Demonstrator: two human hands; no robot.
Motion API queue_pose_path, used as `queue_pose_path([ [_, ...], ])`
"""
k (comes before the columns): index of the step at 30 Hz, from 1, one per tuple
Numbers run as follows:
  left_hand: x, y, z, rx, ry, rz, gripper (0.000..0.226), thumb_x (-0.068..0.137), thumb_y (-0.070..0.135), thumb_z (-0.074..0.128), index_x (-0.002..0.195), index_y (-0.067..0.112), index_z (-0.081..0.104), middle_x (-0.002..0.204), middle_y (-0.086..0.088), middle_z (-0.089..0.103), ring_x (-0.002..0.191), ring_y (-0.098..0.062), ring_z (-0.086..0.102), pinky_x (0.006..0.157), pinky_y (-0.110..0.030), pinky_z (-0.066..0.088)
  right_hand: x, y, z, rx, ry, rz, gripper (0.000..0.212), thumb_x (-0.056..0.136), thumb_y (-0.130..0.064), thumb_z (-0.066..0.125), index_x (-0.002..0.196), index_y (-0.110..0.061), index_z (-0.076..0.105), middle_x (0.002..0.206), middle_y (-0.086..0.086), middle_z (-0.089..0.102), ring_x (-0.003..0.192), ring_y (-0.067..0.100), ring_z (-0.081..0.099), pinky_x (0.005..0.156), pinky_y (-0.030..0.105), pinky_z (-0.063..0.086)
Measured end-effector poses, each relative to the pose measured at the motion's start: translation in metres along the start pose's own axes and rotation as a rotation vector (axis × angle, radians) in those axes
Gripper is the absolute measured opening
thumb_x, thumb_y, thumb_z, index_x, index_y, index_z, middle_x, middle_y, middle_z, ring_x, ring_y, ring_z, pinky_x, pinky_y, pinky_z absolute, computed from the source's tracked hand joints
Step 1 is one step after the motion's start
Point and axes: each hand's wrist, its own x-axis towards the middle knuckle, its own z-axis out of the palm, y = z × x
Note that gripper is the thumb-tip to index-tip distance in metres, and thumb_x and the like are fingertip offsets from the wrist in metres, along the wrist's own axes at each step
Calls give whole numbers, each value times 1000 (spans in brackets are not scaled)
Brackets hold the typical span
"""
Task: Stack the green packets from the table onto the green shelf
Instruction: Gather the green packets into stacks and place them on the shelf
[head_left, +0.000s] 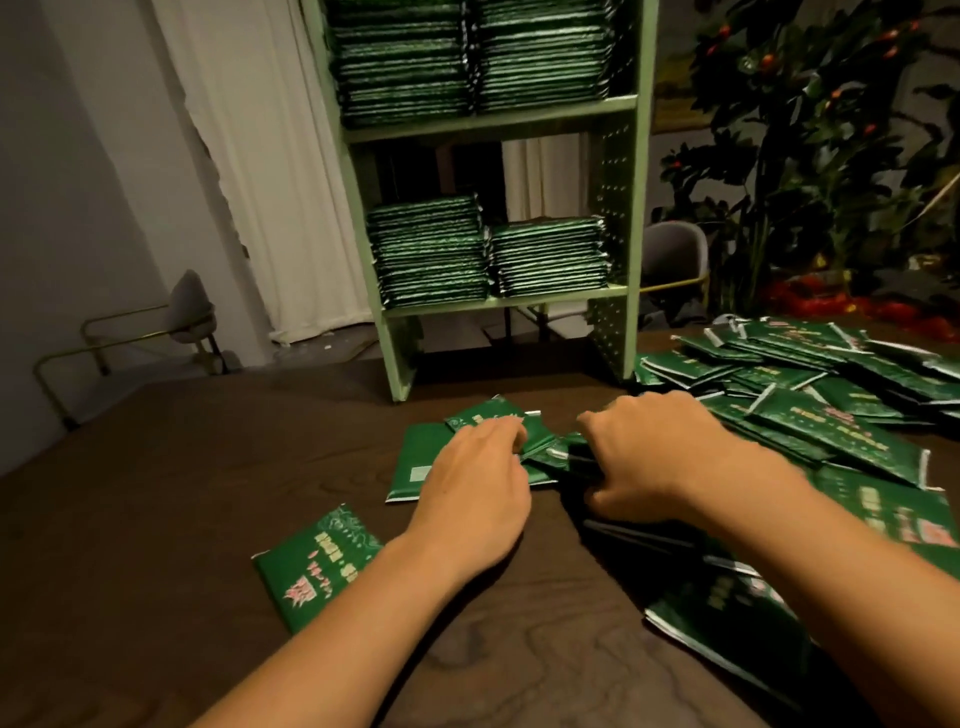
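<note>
A pale green shelf (618, 208) stands at the far edge of the dark wooden table (182, 519). Tall stacks of green packets (405, 57) fill its upper level, and two shorter stacks (431, 249) sit on the lower level. A small heap of green packets (415, 457) lies in front of the shelf. My left hand (472, 488) rests on this heap with fingers curled over a packet. My right hand (649, 457) grips the heap's right side, fingers curled round several packets. One packet (317, 566) lies alone near my left forearm.
A large loose pile of green packets (831, 415) covers the table's right side. Behind the table hang white curtains (260, 156), with grey chairs (192, 306) at left and right and a dark plant (810, 130) with red berries.
</note>
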Motion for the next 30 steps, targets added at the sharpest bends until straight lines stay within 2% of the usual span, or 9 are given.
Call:
queue_pose_path([
  [8, 0, -7, -1, 14, 51, -31, 23, 102, 19, 44, 119, 21, 59, 114, 7, 61, 109, -15, 53, 95, -34, 45, -7, 2, 7, 289, 275, 182, 28, 89, -45, 56, 112, -29, 61, 97, 2, 67, 91, 30, 64, 69, 34, 47],
  [11, -4, -7, -1, 30, 32, -10, 21, 102, 19, 44, 117, 20, 58, 112, 7, 60, 108, -16, 53, 95, -35, 44, -8, 15, 9, 604, 495, 293, 16, 88, -36, 60, 97, -23, 62, 80, 3, 63, 75, 31, 56, 63, 36, 45],
  [13, -6, -6, -2, 34, 22, 6, 18, 101, 19, 45, 114, 20, 58, 109, 7, 59, 105, -15, 51, 94, -34, 44, -5, 23, 10, 1058, 563, 302, 17, 86, -29, 65, 89, -13, 65, 77, 9, 67, 76, 35, 62, 68, 44, 53],
  [15, -7, -4, -3, 42, 15, -1, 14, 101, 22, 47, 106, 18, 59, 103, 6, 58, 101, -15, 51, 89, -32, 42, -3, 22, 9, 1654, 442, 274, 14, 90, -19, 66, 95, -7, 70, 89, 15, 74, 87, 37, 71, 84, 52, 57],
  [17, -9, -4, -5, 23, 39, -35, 23, 104, 26, 44, 91, 14, 59, 93, 1, 59, 91, -18, 52, 79, -34, 38, -2, 18, 13, 1899, 238, 248, 17, 96, -11, 60, 108, -3, 68, 102, 17, 75, 95, 34, 72, 94, 50, 53],
  [20, -12, -5, -11, -213, 100, -115, 47, 107, 33, 30, 76, 6, 55, 79, -8, 60, 78, -22, 52, 70, -37, 33, -2, 15, 22, 1928, 84, 207, 20, 100, -10, 55, 114, -4, 66, 106, 15, 75, 93, 26, 71, 95, 44, 51],
  [24, -12, 6, -20, -972, 228, -247, 43, 103, 37, 38, 92, 19, 75, 99, -11, 75, 94, -21, 68, 84, -35, 51, -4, 13, 19, 1961, 37, 93, 21, 102, -8, 51, 116, -7, 66, 105, 11, 76, 92, 21, 73, 75, 30, 56],
  [26, -8, 8, -27, -1264, 207, -316, 44, 104, 45, 39, 109, 17, 73, 108, -16, 74, 93, -26, 69, 75, -40, 55, -4, 12, 19, 1941, 15, 57, 22, 102, -8, 50, 117, -9, 66, 108, 11, 75, 95, 24, 73, 76, 32, 56],
  [30, -10, 3, -31, -1165, 58, -374, 30, 98, 39, 58, 111, 15, 70, 100, -9, 77, 81, -20, 73, 53, -31, 56, -3, 12, 26, 1837, -86, 15, 23, 101, -10, 54, 119, -12, 68, 110, 10, 75, 103, 29, 72, 86, 40, 56],
])
